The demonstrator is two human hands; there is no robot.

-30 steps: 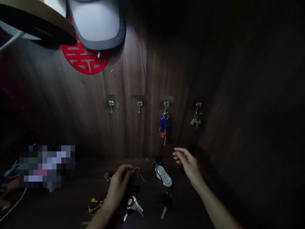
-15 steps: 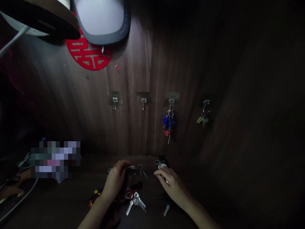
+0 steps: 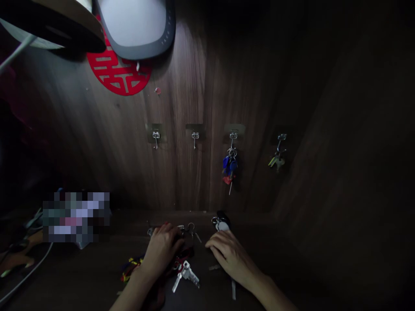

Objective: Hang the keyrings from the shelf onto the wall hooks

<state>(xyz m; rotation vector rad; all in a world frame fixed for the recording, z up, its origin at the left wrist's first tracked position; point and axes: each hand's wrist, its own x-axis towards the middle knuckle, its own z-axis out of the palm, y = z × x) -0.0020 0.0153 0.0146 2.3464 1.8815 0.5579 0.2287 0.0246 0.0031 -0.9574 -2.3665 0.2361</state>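
My left hand lies palm down over loose keys on the dark wooden surface, its fingers bent with the thumb apart; the fingertips are partly hidden. Just beyond them is a key ring with a thin key. Nearer to me lie silver keys by a red piece, and a yellow and red strap beside my left wrist. My right hand is closed, fingers curled downward, and a key sticks out below it. Beyond its knuckles rests a black and light-grey key fob with a ring.
Metal hooks line the wooden back panel. Blue-headed keys hang on one, other keys on the far right one. A cap, a red round ornament and a white cable are at left.
My left hand has lowered and turned flatter over the keys, its fingers shifting right. My right hand has drawn slightly nearer, uncovering more of the fob; keys beneath it have shifted.
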